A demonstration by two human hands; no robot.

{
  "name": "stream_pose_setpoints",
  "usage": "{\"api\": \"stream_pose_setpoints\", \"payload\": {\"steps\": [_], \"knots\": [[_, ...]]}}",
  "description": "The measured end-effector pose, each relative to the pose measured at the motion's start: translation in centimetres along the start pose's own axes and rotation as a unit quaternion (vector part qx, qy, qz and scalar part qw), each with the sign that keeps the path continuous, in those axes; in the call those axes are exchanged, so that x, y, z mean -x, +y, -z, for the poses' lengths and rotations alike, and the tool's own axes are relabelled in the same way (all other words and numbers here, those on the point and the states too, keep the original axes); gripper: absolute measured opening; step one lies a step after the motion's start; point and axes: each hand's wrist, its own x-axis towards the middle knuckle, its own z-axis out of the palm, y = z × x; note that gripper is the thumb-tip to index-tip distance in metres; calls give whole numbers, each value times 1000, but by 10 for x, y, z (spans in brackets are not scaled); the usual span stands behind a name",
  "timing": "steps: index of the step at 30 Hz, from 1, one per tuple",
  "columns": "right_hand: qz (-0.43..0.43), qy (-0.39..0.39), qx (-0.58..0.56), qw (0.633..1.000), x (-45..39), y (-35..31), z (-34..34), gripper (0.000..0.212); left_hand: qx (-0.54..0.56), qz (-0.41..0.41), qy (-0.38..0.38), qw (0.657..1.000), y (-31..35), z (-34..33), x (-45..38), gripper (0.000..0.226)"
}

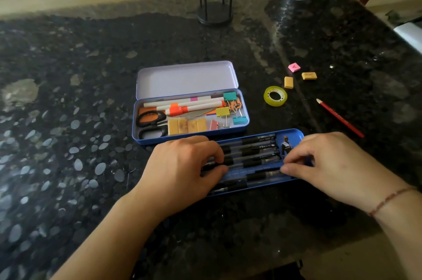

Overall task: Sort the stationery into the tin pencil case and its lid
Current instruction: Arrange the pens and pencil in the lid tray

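Both hands' grip (296, 165) on pens (251, 154), erasers (288, 82) beyond.

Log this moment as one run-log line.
left hand: on pens | right hand: aligning pens in lid | loose: tape, red pencil

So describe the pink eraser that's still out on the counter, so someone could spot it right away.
Start at the open tin pencil case and look right, past the tape roll. The pink eraser lies farthest back of three loose erasers; the other two are yellow.
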Motion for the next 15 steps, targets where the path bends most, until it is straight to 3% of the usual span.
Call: {"api": "stream_pose_setpoints", "payload": {"steps": [6, 8, 15], "knots": [[14, -20, 12, 1000, 0, -6, -3, 14, 15, -68, -64, 996, -5, 11, 1, 7], [9, -16, 1, 1000, 0, -5, -5, 7, 9, -67, -75, 995, -6, 13, 1, 9], [-3, 11, -24, 1000, -1, -6, -5, 17, 1, -64, -83, 995, -7, 13, 2, 23]]}}
